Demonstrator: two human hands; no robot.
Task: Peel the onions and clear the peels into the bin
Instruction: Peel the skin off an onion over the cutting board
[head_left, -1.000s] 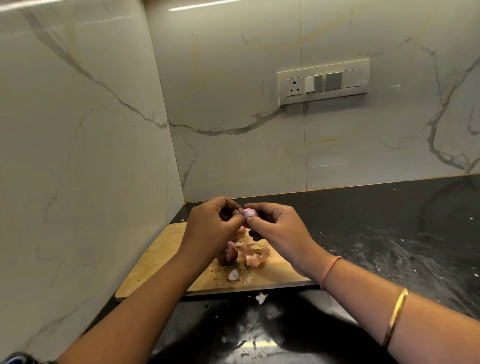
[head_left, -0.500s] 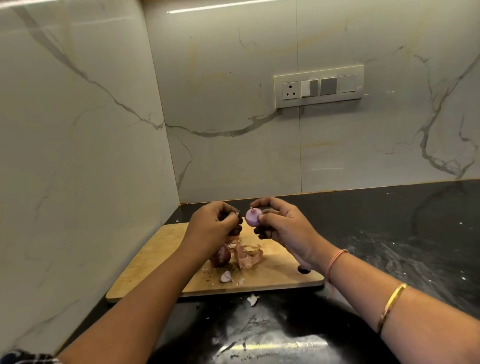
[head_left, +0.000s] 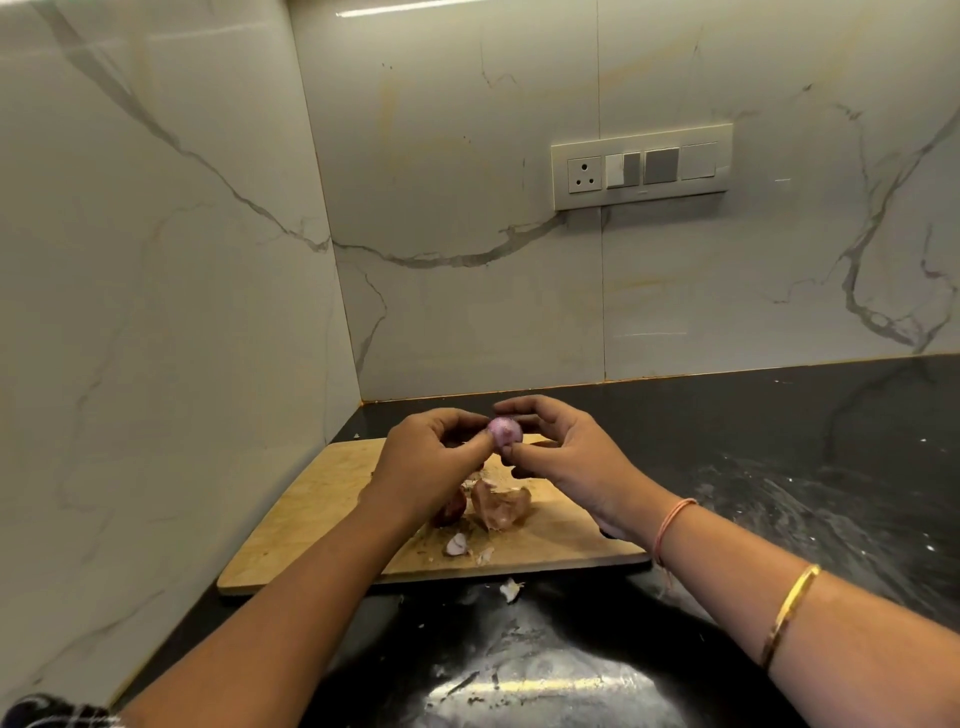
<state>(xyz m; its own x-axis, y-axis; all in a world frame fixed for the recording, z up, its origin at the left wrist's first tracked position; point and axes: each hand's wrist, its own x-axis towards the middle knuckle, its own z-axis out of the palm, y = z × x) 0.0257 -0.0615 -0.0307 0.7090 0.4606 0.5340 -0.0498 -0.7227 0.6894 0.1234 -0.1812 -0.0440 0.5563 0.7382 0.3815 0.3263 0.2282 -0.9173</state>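
**A:** Where is the onion?

**B:** The small pale-purple onion (head_left: 504, 431) is held in the air above the far part of the cutting board (head_left: 322, 499), between two hands that meet around it.

**A:** How do the fingers sit on it?

**B:** The right hand (head_left: 566, 457) curls over it. The forefinger arches across the top and the thumb tucks under the lower right side, so it pinches the bulb. The left hand (head_left: 426, 462) comes in from the left with its thumb tip pressed to the onion's lower left edge and its fingers curled in just above. Neither hand is spread.

**A:** Is the whole bulb visible?

**B:** No, only the face turned to the camera. Fingers cover the back and the top. I cannot tell whether any skin clings to it.

**A:** And below?

**B:** A heap of pinkish peels (head_left: 501, 506) lies on the board under the hands. Just left of the heap is a dark red onion (head_left: 451, 512), mostly hidden by the left wrist. Nearer the front edge lies a small cut piece (head_left: 456, 544) with crumbs around it. One pale scrap (head_left: 511, 590) lies off the board on the black counter (head_left: 779, 467), just beside the board's front edge.

**A:** Anything cut off?

**B:** The board's near right corner is behind the right wrist, which wears an orange thread (head_left: 670, 525). A gold bangle (head_left: 789, 605) sits further up the forearm. The counter's near part is glare and hard to read.
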